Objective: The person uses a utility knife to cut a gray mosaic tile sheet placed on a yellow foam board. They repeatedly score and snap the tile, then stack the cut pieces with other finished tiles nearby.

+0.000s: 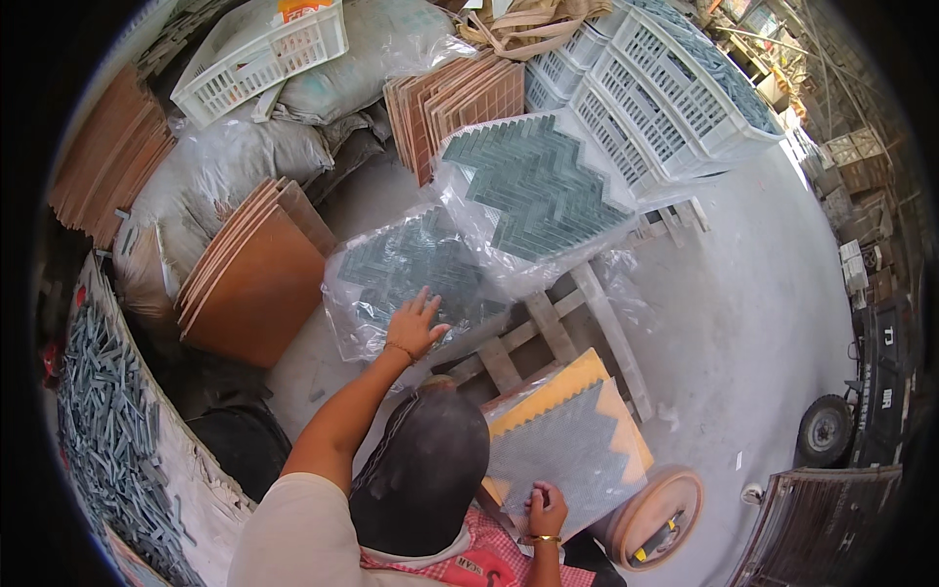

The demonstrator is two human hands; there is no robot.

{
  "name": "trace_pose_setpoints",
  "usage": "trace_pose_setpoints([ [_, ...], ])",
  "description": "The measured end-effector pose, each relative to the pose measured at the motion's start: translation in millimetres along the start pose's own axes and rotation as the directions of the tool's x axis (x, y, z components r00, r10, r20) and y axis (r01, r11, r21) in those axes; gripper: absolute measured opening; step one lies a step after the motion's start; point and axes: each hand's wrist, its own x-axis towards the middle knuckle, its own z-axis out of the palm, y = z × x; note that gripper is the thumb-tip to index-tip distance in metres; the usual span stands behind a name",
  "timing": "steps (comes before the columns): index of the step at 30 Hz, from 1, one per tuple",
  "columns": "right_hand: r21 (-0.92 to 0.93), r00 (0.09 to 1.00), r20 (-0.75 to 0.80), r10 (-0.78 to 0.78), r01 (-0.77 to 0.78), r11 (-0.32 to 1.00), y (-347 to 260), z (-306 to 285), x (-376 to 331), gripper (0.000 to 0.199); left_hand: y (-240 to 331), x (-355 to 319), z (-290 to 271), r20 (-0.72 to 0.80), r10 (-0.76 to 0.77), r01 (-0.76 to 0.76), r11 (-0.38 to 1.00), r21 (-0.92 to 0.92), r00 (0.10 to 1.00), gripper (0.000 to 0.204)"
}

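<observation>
The left hand (413,328) is lying flat, fingers spread, its grip released, pressing on a plastic-wrapped mosaic sheet (411,269) of dark green herringbone strips. That sheet is resting tilted on a wooden pallet (548,328), and a second sheet of the same green herringbone pattern (536,186), also in clear plastic, is leaning just behind and above it. The right hand (546,511) is curling its fingers, its grip pinching at the near edge of a grey mesh-backed sheet (572,445) with a zigzag outline (whether anything small is held between the fingers cannot be told). This grey sheet is lying on a yellow board (567,382) on the worktop in front of the person.

The floor (743,293) is showing as dusty grey concrete, and the place is looking like a crowded storage yard. Orange-brown tiles (259,279) are leaning in a stack to the left of the pallet, and ribbed brown tile sheets (460,98) are standing upright farther back. Grey sacks (235,157) in plastic are piling up behind them.

White plastic crates (665,88) are stacking up on their sides at the upper right; another white crate (264,54) is sitting on the sacks at the upper left. A heap of loose grey-green strips (108,411) is filling a bin along the left edge.
</observation>
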Motion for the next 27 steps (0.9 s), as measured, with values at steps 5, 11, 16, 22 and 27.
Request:
trace_pose_setpoints([
  [5,0.002,0.996,-0.058,0.070,-0.070,0.998,-0.4,2.9,-0.6,0.011,-56.9,7.4,-1.2,-0.388,-0.694,0.696,0.699,-0.165,0.606,0.072],
  [11,-0.164,0.988,-0.148,-0.051,0.026,0.986,29.4,7.2,5.0,0.013,-69.9,8.2,24.5,-0.013,-0.898,0.754,0.378,-0.538,0.440,0.080],
  [16,-0.186,0.977,-0.172,-0.125,0.092,0.978,15.1,10.1,4.6,0.011,-88.5,14.8,46.3,-0.119,-0.880,0.706,0.443,-0.553,0.460,0.074],
  [22,-0.217,0.969,-0.203,-0.140,0.095,0.972,7.2,12.6,4.1,0.010,-89.0,10.1,48.6,-0.206,-0.815,0.639,0.558,-0.529,0.542,0.069],
  [27,-0.267,0.958,-0.224,-0.182,0.119,0.956,5.5,14.0,4.3,0.009,-88.9,14.3,50.9,-0.183,-0.838,0.680,0.529,-0.508,0.515,0.074],
])
